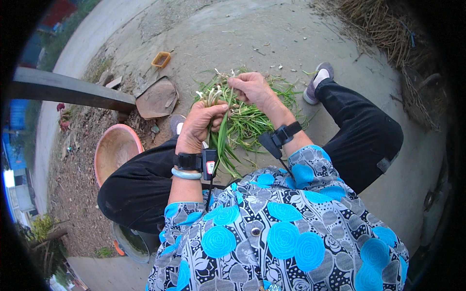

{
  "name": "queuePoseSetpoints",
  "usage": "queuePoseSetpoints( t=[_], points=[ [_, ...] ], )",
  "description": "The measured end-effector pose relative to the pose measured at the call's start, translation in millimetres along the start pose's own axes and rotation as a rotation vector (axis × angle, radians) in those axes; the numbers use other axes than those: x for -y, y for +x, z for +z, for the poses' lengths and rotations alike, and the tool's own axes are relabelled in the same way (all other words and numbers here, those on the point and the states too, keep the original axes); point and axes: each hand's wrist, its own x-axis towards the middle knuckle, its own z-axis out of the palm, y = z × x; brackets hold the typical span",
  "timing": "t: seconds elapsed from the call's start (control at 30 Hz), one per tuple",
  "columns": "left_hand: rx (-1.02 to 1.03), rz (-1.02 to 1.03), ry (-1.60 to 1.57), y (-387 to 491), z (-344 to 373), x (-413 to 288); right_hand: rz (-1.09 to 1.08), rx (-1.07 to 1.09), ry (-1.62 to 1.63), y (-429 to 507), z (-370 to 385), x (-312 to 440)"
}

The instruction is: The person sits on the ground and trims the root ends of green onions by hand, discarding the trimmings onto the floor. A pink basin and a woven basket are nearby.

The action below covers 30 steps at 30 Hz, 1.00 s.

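My left hand [201, 118] is closed around a bunch of green stalks with white bulb ends [210, 94], which look like garlic greens or chives; their long leaves hang down past the wrist. Just right of it, my right hand [253, 89] pinches the pale end of a single green stalk [232, 87] between thumb and fingers. Under both hands a loose heap of the same greens [251, 125] lies on the concrete between my feet. Both wrists carry black straps with small devices.
A pink plastic basin [114, 154] stands beside my left knee, with a bucket of water [133, 243] behind it. A dustpan-like scoop [158, 98] and a small yellow tray [161, 59] lie at the front left. A grey post [72, 87] juts in at left; dry stalks [386, 29] are piled at right.
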Motion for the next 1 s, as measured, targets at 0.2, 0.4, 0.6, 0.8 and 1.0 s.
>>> queuePoseSetpoints(
  t=[0.2,0.4,0.6,0.8,1.0],
  points=[
    [-0.04,0.047,0.012,1,4,0,0.063,0.309,-0.053,-7,0,4],
    [-0.049,0.015,0.068,-2,5,-2,0.098,0.172,-0.033,-6,-2,3],
    [0.045,-0.012,0.093,-9,6,2,-0.075,-0.19,0.227,13,-46,2],
    [0.027,0.061,-0.035,0,-4,6,-0.104,-0.336,-0.265,25,-75,-17],
    [-0.203,0.17,0.047,5,-21,6,-0.336,-1.001,-1.312,36,-102,-46]
  ],
)
